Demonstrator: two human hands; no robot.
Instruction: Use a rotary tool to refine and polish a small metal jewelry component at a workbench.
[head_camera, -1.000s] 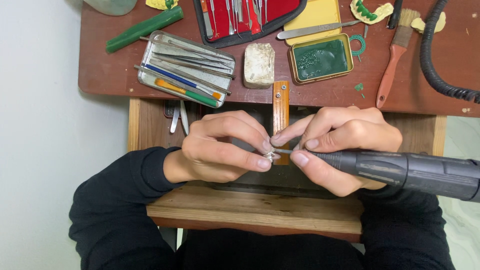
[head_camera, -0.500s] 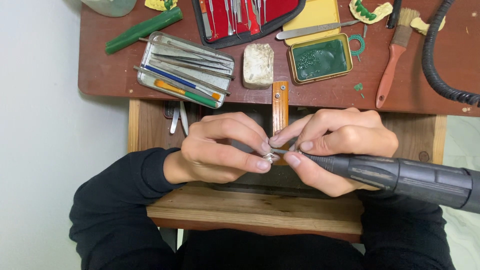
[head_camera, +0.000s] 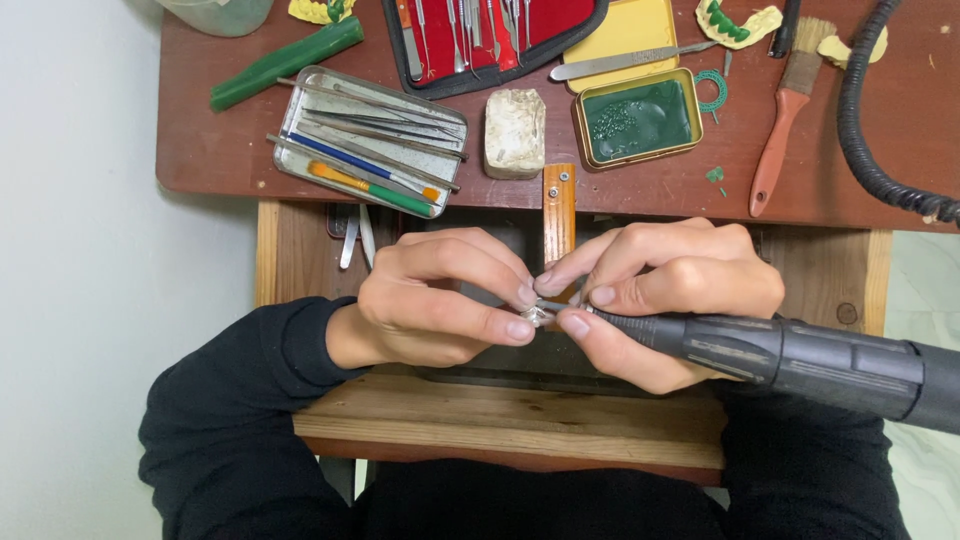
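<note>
Left hand (head_camera: 430, 300): fingers pinched shut on a small silvery metal piece (head_camera: 538, 316), held over the narrow wooden bench pin (head_camera: 559, 215) at the front edge of the reddish-brown desk (head_camera: 640, 175). Right hand (head_camera: 670, 290): fingers closed round a black cylindrical rotary handpiece (head_camera: 800, 355), tip touching the piece. Behind, w/ tools: open metal tin (head_camera: 370, 140), green-filled tin (head_camera: 637, 118).
</note>
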